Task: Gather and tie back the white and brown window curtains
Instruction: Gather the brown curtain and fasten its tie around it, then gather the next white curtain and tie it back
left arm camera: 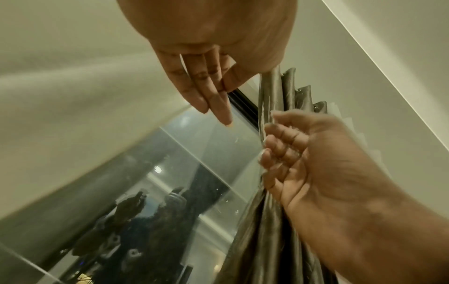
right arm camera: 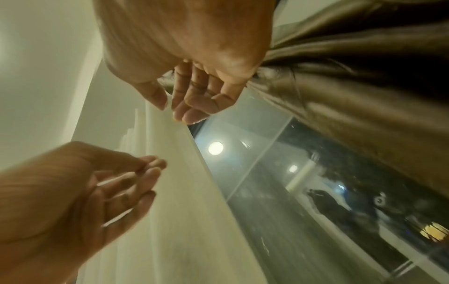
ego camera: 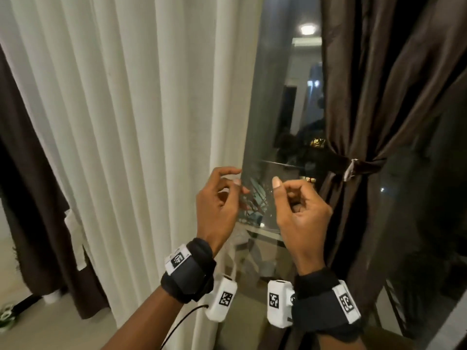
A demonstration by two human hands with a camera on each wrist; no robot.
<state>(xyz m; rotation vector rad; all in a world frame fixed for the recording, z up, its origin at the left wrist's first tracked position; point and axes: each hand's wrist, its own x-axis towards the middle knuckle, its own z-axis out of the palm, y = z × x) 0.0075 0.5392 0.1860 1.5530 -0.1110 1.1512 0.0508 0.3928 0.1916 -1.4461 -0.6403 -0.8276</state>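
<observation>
Reaching for the white curtain (ego camera: pixel 131 122) — brown curtain (ego camera: pixel 379 109) already tied. My left hand (ego camera: pixel 218 198) and right hand (ego camera: pixel 300 208) hang loosely curled, empty; next I gather its edge.

- You are in a home living space: a white curtain (ego camera: pixel 126 122) left of your hands.
- A tied brown curtain (ego camera: pixel 379 109) right, window glass (ego camera: pixel 278 109) ahead reflecting a ceiling lamp (ego camera: pixel 307 29).

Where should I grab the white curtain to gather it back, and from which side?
Take the white curtain by its free right edge beside the glass, coming from the right with the left hand. That edge hangs loose, so the pleats can bunch leftward.
</observation>
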